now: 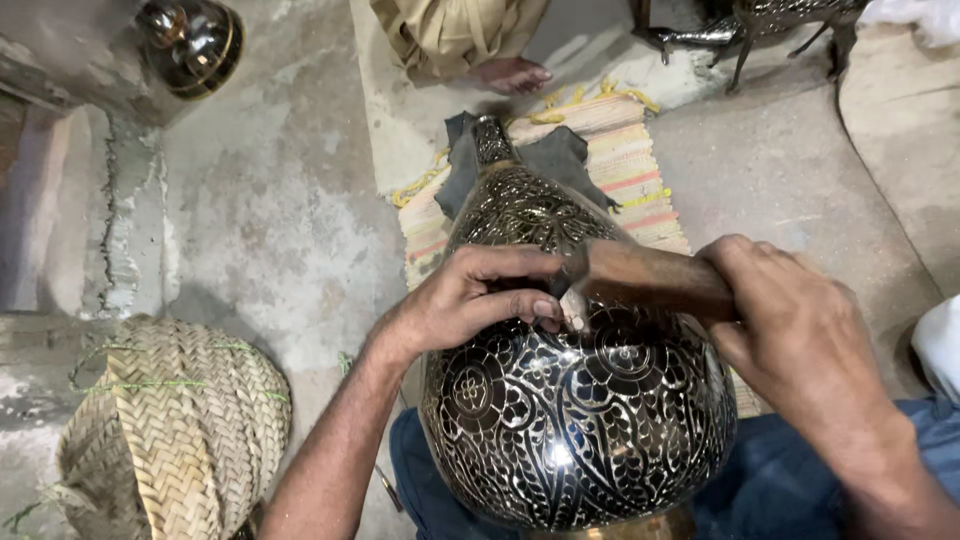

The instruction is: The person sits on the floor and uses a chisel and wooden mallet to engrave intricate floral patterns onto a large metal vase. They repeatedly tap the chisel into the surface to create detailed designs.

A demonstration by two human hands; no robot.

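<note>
Clenched right hand (800,340) grips a wooden mallet (650,280) over the engraved metal vase (570,400) lying across the lap, left hand (480,300) pinching what may be a small chisel at its shoulder; floral pattern appears largely cut.

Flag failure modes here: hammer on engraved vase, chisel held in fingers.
1. The wooden-handled hammer in the right hand strikes beside the left hand fingers; a miss could hit them.
2. The round dark engraved metal vase rests on the lap, unclamped; it may roll and spoil the pattern.
</note>
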